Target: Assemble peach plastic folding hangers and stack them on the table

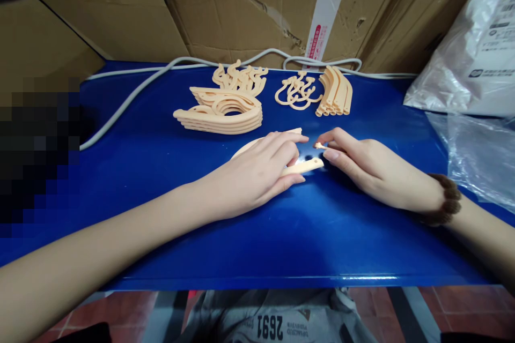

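Note:
My left hand (259, 171) lies closed over a cream plastic hanger piece (308, 166) on the blue table. One end with a small hole sticks out between thumb and fingers, and another end shows above the fingers. Its middle is hidden under the palm. Just right of it, my right hand (374, 169) pinches a cream hook (319, 145) between thumb and fingertips; only its knobbed end shows clearly. The hook's end is close to the hanger piece, with a gap between them.
Behind my hands stand a stack of cream hanger bodies (225, 127), wavy pieces (241, 79), loose hooks (295, 101) and curved arms (338, 91). A white cable (120, 118) runs along the back, before cardboard boxes (249, 10). Plastic bags (462, 53) lie at right.

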`<state>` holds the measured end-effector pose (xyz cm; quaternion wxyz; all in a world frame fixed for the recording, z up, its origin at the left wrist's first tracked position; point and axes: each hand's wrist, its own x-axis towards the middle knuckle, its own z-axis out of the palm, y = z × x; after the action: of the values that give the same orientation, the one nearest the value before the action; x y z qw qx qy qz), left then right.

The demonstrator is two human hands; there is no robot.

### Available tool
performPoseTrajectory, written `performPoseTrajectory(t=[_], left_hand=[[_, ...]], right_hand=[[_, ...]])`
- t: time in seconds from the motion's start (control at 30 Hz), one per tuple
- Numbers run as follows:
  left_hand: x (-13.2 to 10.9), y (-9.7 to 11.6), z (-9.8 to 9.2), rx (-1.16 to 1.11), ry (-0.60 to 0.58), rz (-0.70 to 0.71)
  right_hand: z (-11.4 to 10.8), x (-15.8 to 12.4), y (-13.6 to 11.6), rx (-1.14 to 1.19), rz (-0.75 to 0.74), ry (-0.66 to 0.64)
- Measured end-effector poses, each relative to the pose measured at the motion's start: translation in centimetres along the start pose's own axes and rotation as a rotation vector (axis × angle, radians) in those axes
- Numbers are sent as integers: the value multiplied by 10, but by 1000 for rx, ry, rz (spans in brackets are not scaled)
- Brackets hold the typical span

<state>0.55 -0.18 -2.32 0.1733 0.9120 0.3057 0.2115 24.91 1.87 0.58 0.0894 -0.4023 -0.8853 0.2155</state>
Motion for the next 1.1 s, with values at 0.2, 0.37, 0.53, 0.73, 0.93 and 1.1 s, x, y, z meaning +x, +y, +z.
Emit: performPoseTrajectory(t=[0.2,0.37,0.53,0.73,0.93,1.1], left_hand=[[0,0,-1,-15,22,-10],[0,-2,1,-26,35,-11],[-1,-3,2,-58,58,-8],[-1,-4,1,-77,73,-8],[0,-4,0,-41,16,21],[1,-6,0,4,-4,33]], right_hand=[[-2,0,-5,100,-77,-30],[-1,0,-6,152,-120,-57],[-1,1,-8,187,-112,-33],[2,0,-6,194,-84,0],[5,-1,-2,127,-139,25],[8,-2,-4,61,-136,63]])
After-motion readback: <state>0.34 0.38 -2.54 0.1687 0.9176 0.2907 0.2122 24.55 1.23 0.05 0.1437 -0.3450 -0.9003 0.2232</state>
